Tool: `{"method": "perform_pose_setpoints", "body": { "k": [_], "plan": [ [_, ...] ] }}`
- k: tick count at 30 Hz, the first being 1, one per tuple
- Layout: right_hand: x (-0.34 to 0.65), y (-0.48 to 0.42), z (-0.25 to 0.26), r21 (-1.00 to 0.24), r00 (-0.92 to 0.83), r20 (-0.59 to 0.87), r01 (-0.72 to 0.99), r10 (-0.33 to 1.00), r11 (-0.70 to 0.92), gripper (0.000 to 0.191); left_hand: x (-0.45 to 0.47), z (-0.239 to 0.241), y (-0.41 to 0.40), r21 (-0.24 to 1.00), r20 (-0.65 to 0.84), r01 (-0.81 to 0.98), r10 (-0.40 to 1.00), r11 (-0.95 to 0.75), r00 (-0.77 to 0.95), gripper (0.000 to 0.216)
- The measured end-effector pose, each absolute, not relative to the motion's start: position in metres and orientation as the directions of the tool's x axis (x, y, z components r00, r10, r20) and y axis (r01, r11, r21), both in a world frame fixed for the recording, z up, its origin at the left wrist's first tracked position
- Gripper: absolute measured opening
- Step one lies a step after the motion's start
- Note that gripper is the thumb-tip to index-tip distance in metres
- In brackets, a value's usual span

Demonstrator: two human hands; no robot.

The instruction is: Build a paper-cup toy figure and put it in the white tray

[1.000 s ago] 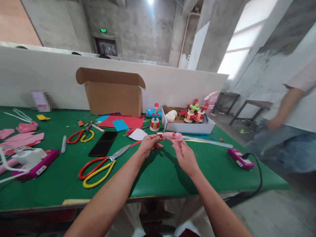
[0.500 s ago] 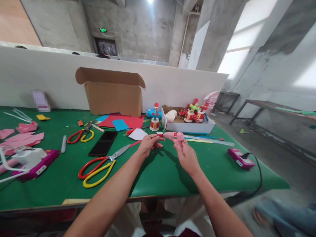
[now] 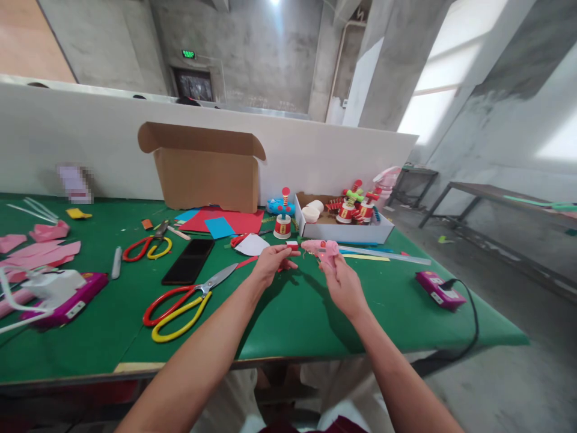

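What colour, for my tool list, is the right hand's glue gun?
The glue gun is mostly pink, clearest in the head view.

Large metal scissors [image 3: 220, 278] with one red and one yellow handle loop lie toward the front edge of the green-topped desk [image 3: 387, 325], left of its middle. Just behind them lies a black rectangular phone [image 3: 188, 262]. An open tan cardboard box [image 3: 207, 180] stands by the back edge before a white upright panel [image 3: 338, 156]; in front of it, a blue paper sheet [image 3: 220, 228] overlaps a larger red paper sheet [image 3: 243, 222]. A purple plastic power strip [image 3: 439, 290], black plug inserted, sits near the right edge. Cut pink paper pieces [image 3: 45, 255] lie toward the left edge.
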State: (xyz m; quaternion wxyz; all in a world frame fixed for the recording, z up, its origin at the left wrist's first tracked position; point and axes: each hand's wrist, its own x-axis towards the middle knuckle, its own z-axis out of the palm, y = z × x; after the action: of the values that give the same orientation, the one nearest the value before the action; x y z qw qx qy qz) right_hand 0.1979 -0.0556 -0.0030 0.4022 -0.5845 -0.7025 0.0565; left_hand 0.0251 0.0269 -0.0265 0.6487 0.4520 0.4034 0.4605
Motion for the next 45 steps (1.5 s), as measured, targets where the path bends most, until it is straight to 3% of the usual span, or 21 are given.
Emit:
{"method": "perform_pose_setpoints", "body": {
  "k": [45],
  "plan": [
    [0.186, -0.055, 0.002, -0.509, -0.048, 0.494, 0.793, 0.868, 0.333, 0.043, 0.026, -0.026, 0.026, 0.964, -0.102, -0.211, 0.957, 0.162, 0.271, 0.019]
  ]
}}
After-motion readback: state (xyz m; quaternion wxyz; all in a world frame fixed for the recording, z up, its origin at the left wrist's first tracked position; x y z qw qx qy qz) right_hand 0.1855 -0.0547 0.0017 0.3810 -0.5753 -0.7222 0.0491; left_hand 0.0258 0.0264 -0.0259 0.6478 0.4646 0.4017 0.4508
